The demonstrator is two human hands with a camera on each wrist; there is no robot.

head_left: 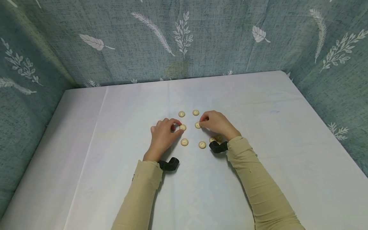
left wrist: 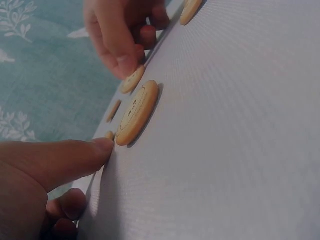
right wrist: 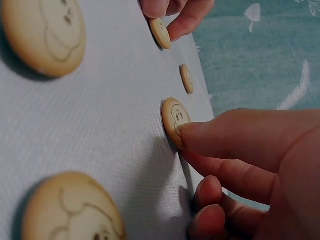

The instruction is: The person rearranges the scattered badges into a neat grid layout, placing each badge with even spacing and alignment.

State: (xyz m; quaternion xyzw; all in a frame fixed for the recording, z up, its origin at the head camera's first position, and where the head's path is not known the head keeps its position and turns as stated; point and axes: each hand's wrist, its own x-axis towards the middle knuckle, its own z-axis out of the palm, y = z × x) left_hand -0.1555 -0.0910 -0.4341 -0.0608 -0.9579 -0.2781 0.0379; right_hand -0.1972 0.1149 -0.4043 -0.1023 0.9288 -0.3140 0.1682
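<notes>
My left hand (head_left: 164, 135) holds a round, pale-brown cookie (head_left: 182, 127) at its edges between thumb and forefinger. In the left wrist view the left thumb (left wrist: 70, 160) mostly hides that cookie. To the right, my right hand (head_left: 217, 123) pinches another cookie (head_left: 198, 125) by its right edge. A line-drawn face shows on this cookie (right wrist: 175, 120) in the right wrist view, the right thumb lying over its rim. Both held cookies are low at the white tabletop; whether they touch it I cannot tell.
Beyond the hands lie two cookies, one on the left (head_left: 181, 114) and one on the right (head_left: 196, 112). Nearer are a left cookie (head_left: 184, 142) and a right cookie (head_left: 202, 145). More cookies (head_left: 212, 139) sit partly behind the right wrist's black camera (head_left: 218, 147). Patterned green curtains (head_left: 201, 38) surround the white table (head_left: 120, 127).
</notes>
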